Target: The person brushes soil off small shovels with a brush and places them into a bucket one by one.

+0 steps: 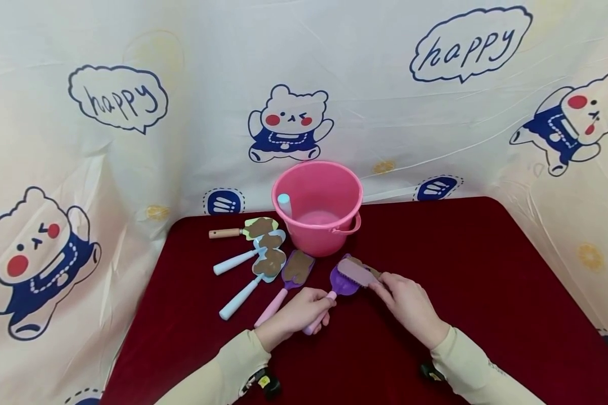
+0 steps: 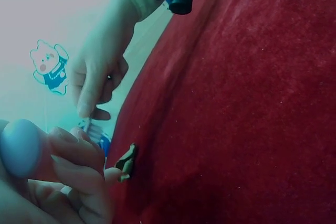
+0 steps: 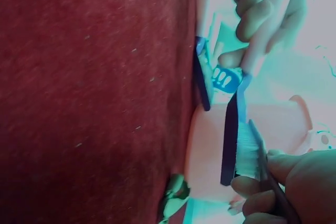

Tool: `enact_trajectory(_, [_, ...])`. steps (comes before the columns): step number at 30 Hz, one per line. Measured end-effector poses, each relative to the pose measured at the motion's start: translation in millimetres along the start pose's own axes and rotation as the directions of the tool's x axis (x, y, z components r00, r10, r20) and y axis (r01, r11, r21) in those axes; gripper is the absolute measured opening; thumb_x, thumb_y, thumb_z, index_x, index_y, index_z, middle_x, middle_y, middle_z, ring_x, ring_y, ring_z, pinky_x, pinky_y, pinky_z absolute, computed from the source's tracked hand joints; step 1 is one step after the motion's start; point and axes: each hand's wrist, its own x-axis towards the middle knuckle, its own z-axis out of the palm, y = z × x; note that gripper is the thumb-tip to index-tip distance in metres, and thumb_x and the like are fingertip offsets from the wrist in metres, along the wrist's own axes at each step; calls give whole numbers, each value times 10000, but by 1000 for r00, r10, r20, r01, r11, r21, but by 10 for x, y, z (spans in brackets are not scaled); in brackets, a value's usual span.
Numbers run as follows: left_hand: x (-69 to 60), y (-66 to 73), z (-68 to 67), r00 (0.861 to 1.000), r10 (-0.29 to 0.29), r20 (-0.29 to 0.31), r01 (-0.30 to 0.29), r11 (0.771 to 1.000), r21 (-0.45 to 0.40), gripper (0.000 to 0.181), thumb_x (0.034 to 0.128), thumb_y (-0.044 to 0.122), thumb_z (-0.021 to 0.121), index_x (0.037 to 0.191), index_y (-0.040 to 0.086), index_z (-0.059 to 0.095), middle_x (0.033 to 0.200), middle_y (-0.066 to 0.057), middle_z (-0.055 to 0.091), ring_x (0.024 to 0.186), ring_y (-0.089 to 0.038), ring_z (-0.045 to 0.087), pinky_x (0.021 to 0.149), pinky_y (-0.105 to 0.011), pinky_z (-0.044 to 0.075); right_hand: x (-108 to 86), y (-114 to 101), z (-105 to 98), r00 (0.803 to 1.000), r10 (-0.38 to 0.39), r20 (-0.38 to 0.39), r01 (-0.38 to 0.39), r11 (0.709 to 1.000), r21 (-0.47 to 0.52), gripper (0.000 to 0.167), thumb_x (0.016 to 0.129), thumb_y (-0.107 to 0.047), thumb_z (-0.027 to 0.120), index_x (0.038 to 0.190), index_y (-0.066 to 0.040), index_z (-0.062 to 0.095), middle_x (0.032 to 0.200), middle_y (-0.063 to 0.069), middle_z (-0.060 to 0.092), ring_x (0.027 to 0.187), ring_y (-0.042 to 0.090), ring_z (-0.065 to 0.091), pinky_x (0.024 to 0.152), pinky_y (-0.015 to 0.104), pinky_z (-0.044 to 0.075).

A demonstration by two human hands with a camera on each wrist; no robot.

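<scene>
My left hand [image 1: 304, 310] grips the pink handle of a toy shovel [image 1: 342, 281] with a purple blade, which is lifted off the table. In my right hand [image 1: 409, 304] is a mauve brush [image 1: 356, 272], and its white bristles [image 3: 247, 153] meet the blade's face in the right wrist view. The left wrist view shows the rounded handle end [image 2: 22, 148] poking out of my left fist, with the blade hidden. A small crumpled olive-brown piece [image 3: 175, 196] lies on the table beyond the brush; its kind is unclear.
Behind stands a pink bucket [image 1: 316, 242] with a light-blue handle [image 1: 285, 203] inside. To its left lie a wooden-handled green trowel [image 1: 225, 233], two light-blue shovels [image 1: 235, 262] and a pink-handled purple shovel [image 1: 272, 308], all with brown patches on their blades. Dark red cloth covers the table [image 1: 461, 253].
</scene>
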Motion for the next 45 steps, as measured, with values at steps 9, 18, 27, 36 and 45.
enact_trajectory(9, [-9, 25, -16, 1000, 1, 5, -1, 1000, -22, 415, 1110, 240, 488, 1174, -142, 638, 667, -24, 601, 429, -66, 494, 497, -223, 460, 33, -4, -39, 999, -14, 38, 12, 999, 33, 189, 1021, -251, 692, 848, -199, 635, 720, -150, 493, 591, -3, 420, 559, 217, 423])
enact_trajectory(18, [-16, 15, -15, 1000, 5, 10, -5, 1000, -10, 404, 1108, 233, 490, 1158, -142, 632, 663, -18, 588, 437, -69, 500, 477, -218, 448, 59, 1, -111, 1000, 10, 12, -11, 1000, 30, 180, 1010, -232, 708, 846, -179, 655, 716, -125, 533, 593, 12, 440, 562, 236, 442])
enact_trajectory(27, [-39, 30, -18, 1000, 11, 21, -10, 1000, -30, 404, 1101, 219, 502, 1156, -164, 617, 643, -12, 570, 427, -56, 488, 462, -211, 436, 49, -12, -86, 997, -31, 64, 29, 999, 40, 149, 1013, -247, 703, 882, -178, 686, 738, -148, 551, 594, -17, 437, 568, 216, 446])
enact_trajectory(36, [-37, -12, -22, 1000, -1, 30, 2, 999, -35, 404, 1105, 216, 492, 1149, -165, 619, 647, -20, 574, 431, -65, 493, 478, -214, 450, 67, 34, -75, 1000, 2, -1, -2, 1000, -7, 182, 1006, -212, 712, 842, -176, 642, 712, -107, 538, 585, 15, 423, 545, 230, 428])
enact_trajectory(45, [-31, 24, -56, 1000, -10, 21, 11, 1000, -22, 423, 1108, 250, 493, 1148, -147, 633, 651, -23, 578, 435, -63, 483, 481, -215, 442, 65, 17, -53, 998, -5, 70, -2, 996, 92, 177, 1032, -249, 676, 886, -151, 694, 688, -138, 511, 566, -10, 402, 549, 215, 419])
